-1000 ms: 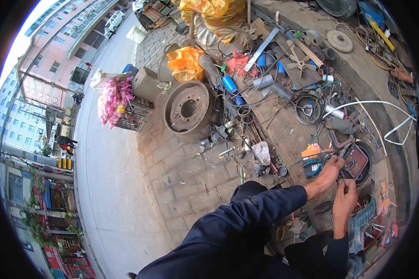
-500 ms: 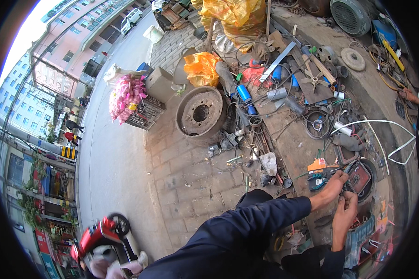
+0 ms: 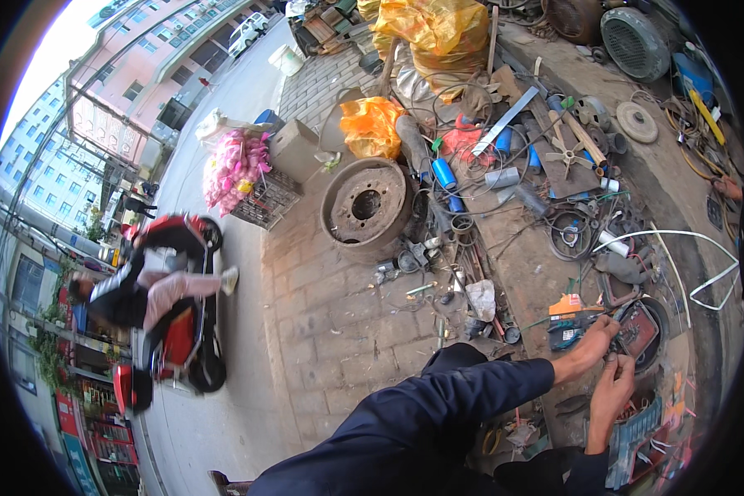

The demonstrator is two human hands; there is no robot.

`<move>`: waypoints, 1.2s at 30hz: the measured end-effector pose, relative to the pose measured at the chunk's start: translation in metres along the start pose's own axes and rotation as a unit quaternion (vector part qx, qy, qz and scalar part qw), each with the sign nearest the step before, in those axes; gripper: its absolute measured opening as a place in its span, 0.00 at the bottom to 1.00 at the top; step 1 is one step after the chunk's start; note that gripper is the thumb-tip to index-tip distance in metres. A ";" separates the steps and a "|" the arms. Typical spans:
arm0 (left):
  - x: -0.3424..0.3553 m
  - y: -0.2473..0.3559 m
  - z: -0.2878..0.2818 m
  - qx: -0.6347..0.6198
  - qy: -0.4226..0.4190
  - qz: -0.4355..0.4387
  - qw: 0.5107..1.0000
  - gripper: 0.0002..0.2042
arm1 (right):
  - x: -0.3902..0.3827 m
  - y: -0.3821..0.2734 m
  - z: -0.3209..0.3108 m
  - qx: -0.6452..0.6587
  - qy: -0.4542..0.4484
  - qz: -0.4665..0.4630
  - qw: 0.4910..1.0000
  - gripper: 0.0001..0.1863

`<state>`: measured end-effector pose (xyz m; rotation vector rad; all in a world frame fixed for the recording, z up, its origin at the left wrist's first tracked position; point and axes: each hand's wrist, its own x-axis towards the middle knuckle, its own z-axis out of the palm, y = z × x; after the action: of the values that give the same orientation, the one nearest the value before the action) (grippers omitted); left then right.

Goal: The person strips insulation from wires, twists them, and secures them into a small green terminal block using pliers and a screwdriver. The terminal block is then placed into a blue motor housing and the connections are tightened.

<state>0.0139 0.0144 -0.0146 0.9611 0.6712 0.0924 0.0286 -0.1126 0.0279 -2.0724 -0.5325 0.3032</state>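
My left hand (image 3: 589,344), reaching in from a navy sleeve, has its fingers pinched around a small dark part; its kind is hidden by the fingers. Just below it my right hand (image 3: 613,387) is also pinched closed at the same spot, and what lies between its fingertips cannot be made out. Both hands are beside a dark round tub (image 3: 663,332) with a reddish panel (image 3: 639,327) at it. An orange-and-teal carton (image 3: 565,321) lies left of my left hand. Pliers-like dark handles (image 3: 572,403) rest on the ground near my right wrist.
A teal tray (image 3: 628,442) with small items stands at lower right. Scrap, blue cylinders (image 3: 444,174) and a saw-like metal strip (image 3: 504,121) cover the ground ahead. A wheel rim (image 3: 366,207) sits further left. A rider on a red scooter (image 3: 178,318) is on the road.
The red scooter and its rider have moved up the road into fuller view. The whole view has shifted slightly. My hands stay together at the tub with fingers pinched.
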 end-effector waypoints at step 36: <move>0.008 -0.013 0.002 0.011 0.033 0.041 0.999 0.14 | 0.003 0.003 0.001 0.017 -0.005 -0.012 1.000 0.07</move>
<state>0.0185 0.0078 -0.0281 1.0106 0.6945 0.1896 0.0314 -0.1117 0.0244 -2.0318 -0.5533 0.3065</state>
